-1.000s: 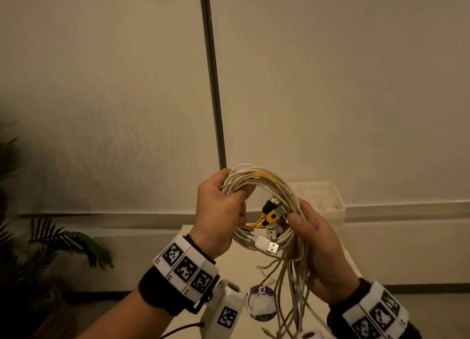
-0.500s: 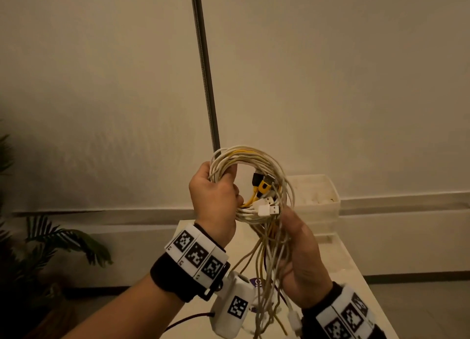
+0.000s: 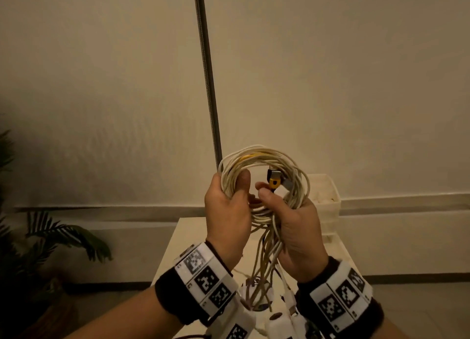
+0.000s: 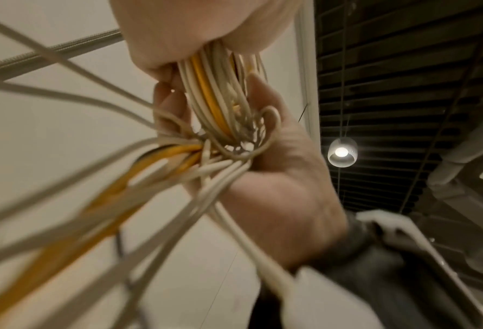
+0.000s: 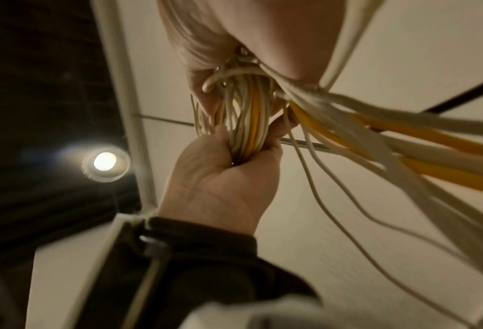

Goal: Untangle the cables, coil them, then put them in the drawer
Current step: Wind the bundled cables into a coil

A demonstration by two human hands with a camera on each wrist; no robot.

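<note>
A coil of cream-white cables (image 3: 264,158) with one yellow strand is held up in front of the wall. My left hand (image 3: 227,206) grips the coil's left side, thumb across the loops. My right hand (image 3: 295,226) grips the coil's lower right, where the loose tails (image 3: 264,262) leave it and hang toward the table. A yellow-and-black USB plug (image 3: 274,182) and a white plug stick up just above my right thumb. In the left wrist view the cable bundle (image 4: 214,100) runs between both hands. In the right wrist view my left hand (image 5: 223,178) is wrapped round the bundle (image 5: 245,124).
A white table (image 3: 183,239) stands below my hands, with a white drawer box (image 3: 326,196) at its far right. A metal pole (image 3: 206,71) rises behind the coil. A potted plant (image 3: 63,237) stands at the left. Small items lie on the table, hidden behind the tails.
My right hand has gone from cupping the coil's right side to gripping the strands beneath it. Both hands have drawn closer together, and the plugs now stand above my right thumb.
</note>
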